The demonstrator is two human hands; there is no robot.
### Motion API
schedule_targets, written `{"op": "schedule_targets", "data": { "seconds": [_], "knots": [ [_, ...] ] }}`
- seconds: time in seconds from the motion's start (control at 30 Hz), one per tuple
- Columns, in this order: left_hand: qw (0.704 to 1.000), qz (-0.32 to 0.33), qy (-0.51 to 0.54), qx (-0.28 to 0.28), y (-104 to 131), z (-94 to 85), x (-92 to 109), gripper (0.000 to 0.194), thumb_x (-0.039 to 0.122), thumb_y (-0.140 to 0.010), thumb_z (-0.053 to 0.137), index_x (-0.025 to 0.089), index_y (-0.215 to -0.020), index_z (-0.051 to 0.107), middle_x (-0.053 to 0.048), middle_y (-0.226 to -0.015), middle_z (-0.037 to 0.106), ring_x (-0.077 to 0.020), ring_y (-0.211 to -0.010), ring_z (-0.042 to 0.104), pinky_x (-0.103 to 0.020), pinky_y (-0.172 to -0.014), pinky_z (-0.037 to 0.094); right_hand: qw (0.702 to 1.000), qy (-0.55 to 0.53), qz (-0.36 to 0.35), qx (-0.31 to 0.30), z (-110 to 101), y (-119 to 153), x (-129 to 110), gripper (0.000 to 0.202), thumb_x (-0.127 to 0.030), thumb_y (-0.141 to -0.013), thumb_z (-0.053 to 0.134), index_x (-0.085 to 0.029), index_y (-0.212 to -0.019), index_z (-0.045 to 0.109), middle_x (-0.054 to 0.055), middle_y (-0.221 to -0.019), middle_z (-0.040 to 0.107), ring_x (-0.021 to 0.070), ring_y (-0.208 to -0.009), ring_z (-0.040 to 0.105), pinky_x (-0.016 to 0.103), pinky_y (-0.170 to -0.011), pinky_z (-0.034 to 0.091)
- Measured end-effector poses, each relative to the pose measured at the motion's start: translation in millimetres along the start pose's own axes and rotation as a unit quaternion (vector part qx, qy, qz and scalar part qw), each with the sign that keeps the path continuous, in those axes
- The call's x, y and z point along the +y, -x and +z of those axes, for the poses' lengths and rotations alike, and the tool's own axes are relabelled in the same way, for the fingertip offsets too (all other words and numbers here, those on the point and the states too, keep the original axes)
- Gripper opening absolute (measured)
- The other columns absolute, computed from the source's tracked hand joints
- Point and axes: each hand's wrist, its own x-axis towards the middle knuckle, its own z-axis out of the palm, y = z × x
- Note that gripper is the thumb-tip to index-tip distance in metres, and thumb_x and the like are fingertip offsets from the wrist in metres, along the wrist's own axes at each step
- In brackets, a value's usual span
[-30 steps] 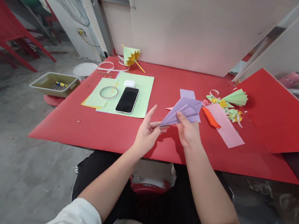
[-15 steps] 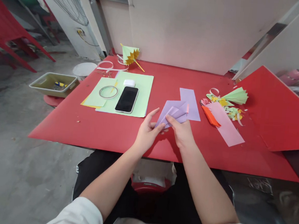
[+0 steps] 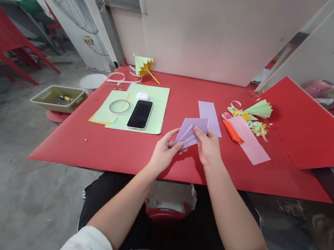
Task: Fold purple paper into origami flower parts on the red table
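Note:
A folded sheet of purple paper (image 3: 191,129) is held between both hands above the front part of the red table. My left hand (image 3: 165,150) grips its lower left corner, thumb on top and fingers beneath. At the right edge, my right hand (image 3: 208,145) pinches the paper, its thumb lying across a fold. Behind the hands a flat purple paper strip (image 3: 210,117) lies on the table. To the right of it are an orange box cutter (image 3: 233,131) and a pink paper strip (image 3: 251,141), the cutter partly over the strip.
On the left, a black-screened phone (image 3: 140,114), a white case (image 3: 143,96) and a tape roll (image 3: 119,106) rest on green paper (image 3: 159,105). A small paper umbrella (image 3: 144,66) stands at the back. Paper scraps (image 3: 256,126) and a red board (image 3: 314,129) are at the right.
The folded purple paper has been turned over or opened out slightly, showing a broader flat face. My right thumb has shifted right along it. The view has tilted a little.

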Motion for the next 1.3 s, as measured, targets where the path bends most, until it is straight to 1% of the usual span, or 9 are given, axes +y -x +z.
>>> {"op": "schedule_targets", "data": {
  "seconds": [0.1,0.2,0.37,0.57,0.67,0.8,0.9,1.1,1.3],
  "knots": [
    [1.000,-0.005,-0.009,0.015,0,0.0,-2,0.032,0.037,-0.074,0.065,0.013,-0.096,0.061,-0.004,-0.075,0.069,-0.0181,-0.069,0.068,-0.029,-0.066,0.053,0.999,0.041,-0.022,-0.014,2,5,-3,0.018,-0.034,-0.060,0.076,-0.022,-0.072,0.069,-0.001,-0.073,0.069,0.0163,-0.069,0.062,0.034,-0.070,0.050],
    [0.999,0.007,-0.018,0.050,0,-1.3,-4,0.027,0.038,-0.073,0.066,0.012,-0.080,0.063,-0.002,-0.071,0.067,-0.0162,-0.067,0.066,-0.028,-0.066,0.052,0.997,0.070,-0.027,-0.036,7,13,-5,0.016,-0.034,-0.062,0.075,-0.023,-0.072,0.070,-0.002,-0.071,0.069,0.0151,-0.066,0.061,0.032,-0.066,0.049],
    [0.997,0.029,-0.013,0.073,-1,-4.3,-4,0.025,0.037,-0.072,0.067,0.013,-0.079,0.066,0.000,-0.065,0.064,-0.0140,-0.062,0.062,-0.029,-0.066,0.051,0.992,0.087,-0.003,-0.088,9,18,-10,0.018,-0.031,-0.060,0.076,-0.024,-0.075,0.070,-0.001,-0.073,0.070,0.0159,-0.067,0.063,0.032,-0.064,0.050],
    [0.992,0.042,-0.077,0.091,1,-5.5,-1,0.024,0.037,-0.070,0.067,0.016,-0.081,0.068,0.000,-0.069,0.064,-0.0148,-0.067,0.059,-0.026,-0.065,0.047,0.987,0.101,-0.011,-0.120,6,17,-14,0.014,-0.029,-0.061,0.075,-0.023,-0.072,0.071,0.000,-0.075,0.071,0.0180,-0.073,0.065,0.036,-0.072,0.051],
    [0.991,0.033,-0.091,0.095,2,-5.0,1,0.024,0.038,-0.069,0.068,0.015,-0.076,0.068,0.001,-0.064,0.062,-0.0137,-0.063,0.056,-0.025,-0.059,0.045,0.989,0.098,-0.022,-0.113,4,15,-14,0.012,-0.030,-0.063,0.073,-0.024,-0.073,0.071,-0.001,-0.074,0.071,0.0170,-0.072,0.064,0.035,-0.071,0.051],
    [0.994,0.024,-0.076,0.078,2,-4.5,3,0.024,0.038,-0.068,0.069,0.014,-0.073,0.068,0.001,-0.063,0.061,-0.0126,-0.061,0.055,-0.024,-0.059,0.045,0.992,0.089,-0.030,-0.087,2,13,-15,0.011,-0.032,-0.066,0.071,-0.023,-0.073,0.071,-0.002,-0.071,0.069,0.0143,-0.066,0.061,0.032,-0.067,0.050],
    [0.994,0.018,-0.077,0.073,2,-5.5,3,0.024,0.038,-0.069,0.068,0.014,-0.073,0.067,0.001,-0.062,0.059,-0.0111,-0.058,0.052,-0.023,-0.056,0.042,0.990,0.102,-0.027,-0.093,2,14,-17,0.012,-0.034,-0.067,0.071,-0.023,-0.072,0.071,-0.002,-0.069,0.068,0.0136,-0.063,0.060,0.030,-0.064,0.050],
    [0.992,0.044,-0.064,0.100,-2,-8.9,0,0.025,0.039,-0.068,0.068,0.015,-0.075,0.067,0.001,-0.064,0.059,-0.0117,-0.060,0.052,-0.023,-0.057,0.042,0.972,0.179,0.004,-0.152,4,16,-14,0.018,-0.036,-0.069,0.068,-0.022,-0.080,0.071,0.000,-0.069,0.068,0.0169,-0.068,0.061,0.034,-0.069,0.051],
    [0.989,0.045,-0.077,0.119,-3,-11.6,-4,0.030,0.044,-0.072,0.064,0.014,-0.068,0.065,0.002,-0.058,0.055,-0.0098,-0.055,0.048,-0.022,-0.053,0.039,0.963,0.185,0.040,-0.191,4,17,-18,0.022,-0.035,-0.067,0.069,-0.021,-0.084,0.071,0.002,-0.078,0.070,0.0183,-0.072,0.063,0.035,-0.068,0.051]
  ]
}}
